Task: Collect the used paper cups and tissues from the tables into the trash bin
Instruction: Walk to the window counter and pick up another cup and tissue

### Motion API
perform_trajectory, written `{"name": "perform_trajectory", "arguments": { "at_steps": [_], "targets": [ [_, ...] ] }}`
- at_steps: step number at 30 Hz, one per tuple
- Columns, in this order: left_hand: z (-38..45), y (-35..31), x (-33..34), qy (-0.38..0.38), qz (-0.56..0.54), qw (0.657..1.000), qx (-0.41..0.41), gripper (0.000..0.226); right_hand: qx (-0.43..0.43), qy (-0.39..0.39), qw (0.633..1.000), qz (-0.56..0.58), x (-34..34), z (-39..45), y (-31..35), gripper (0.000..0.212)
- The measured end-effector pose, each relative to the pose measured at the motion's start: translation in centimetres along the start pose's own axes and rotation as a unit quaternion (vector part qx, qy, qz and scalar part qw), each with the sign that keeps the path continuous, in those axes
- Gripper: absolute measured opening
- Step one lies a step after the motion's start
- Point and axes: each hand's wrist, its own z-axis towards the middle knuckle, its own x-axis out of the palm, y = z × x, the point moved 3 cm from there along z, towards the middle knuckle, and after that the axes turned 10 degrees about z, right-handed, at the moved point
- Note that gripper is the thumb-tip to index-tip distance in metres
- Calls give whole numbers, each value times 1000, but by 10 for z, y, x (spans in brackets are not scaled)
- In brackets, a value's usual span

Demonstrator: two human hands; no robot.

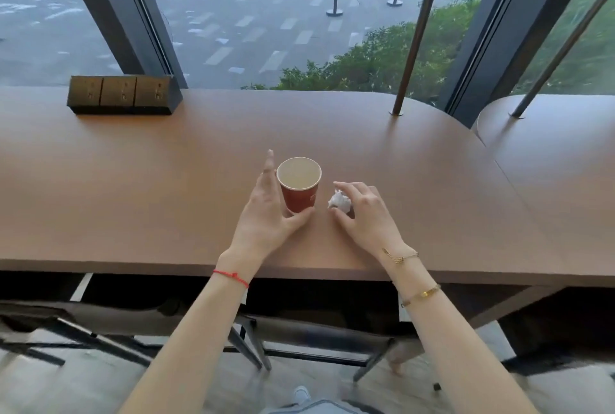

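My left hand (266, 214) is spread wide around the red paper cup (299, 184): fingers straight along its far-left side, thumb touching the near base, no closed grip. The cup stands upright on the desk (133, 187), between my two hands. My right hand (366, 217) is arched over the crumpled tissue (338, 201), fingers curled above it and thumb beside it; I cannot tell whether it is pinched. A socket block (121, 95) sits well beyond my left hand.
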Motion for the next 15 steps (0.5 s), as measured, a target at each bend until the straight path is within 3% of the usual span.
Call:
{"name": "perform_trajectory", "arguments": {
  "at_steps": [6, 15],
  "targets": [
    [12, -4, 9, -23, -16, 1000, -13, 110, -7, -6, 1000, 5, 4, 7, -6, 18],
    [-15, -8, -15, -91, 3, 995, -30, 72, -47, -5, 997, 59, -5, -2, 1, 6]
  ]
}}
